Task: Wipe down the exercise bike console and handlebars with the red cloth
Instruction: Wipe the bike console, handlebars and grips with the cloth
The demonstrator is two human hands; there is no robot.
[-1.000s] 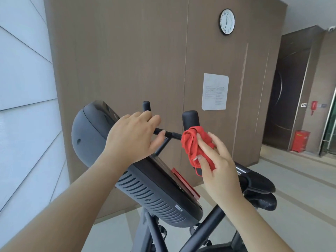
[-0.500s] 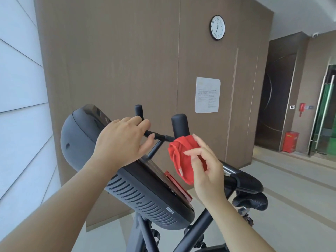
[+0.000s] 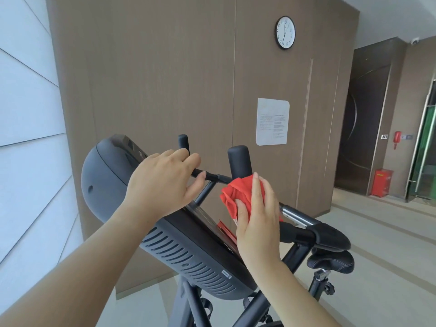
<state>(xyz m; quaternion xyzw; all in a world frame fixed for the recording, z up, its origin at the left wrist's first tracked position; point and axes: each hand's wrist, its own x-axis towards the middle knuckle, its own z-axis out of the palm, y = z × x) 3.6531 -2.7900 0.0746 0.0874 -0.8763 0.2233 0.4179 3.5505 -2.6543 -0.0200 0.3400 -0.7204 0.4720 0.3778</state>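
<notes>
Single head camera, close above the console point(image 3: 179, 253), facing forward and apparently slightly downward

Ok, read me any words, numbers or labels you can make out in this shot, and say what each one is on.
"12", "1", "2", "3", "4", "5", "6", "7", "8", "9", "10", "11": hour numerals on the wall clock.
Paper notice on the wood wall: two columns of print, too small to read.
White sticker on the bike console: too small to read.
Red box on the floor: marking blurred, unreadable.

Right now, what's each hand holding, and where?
Right hand clutches the bunched red cloth around its middle, against the handlebar. Left hand grips the handlebar crossbar.
</notes>
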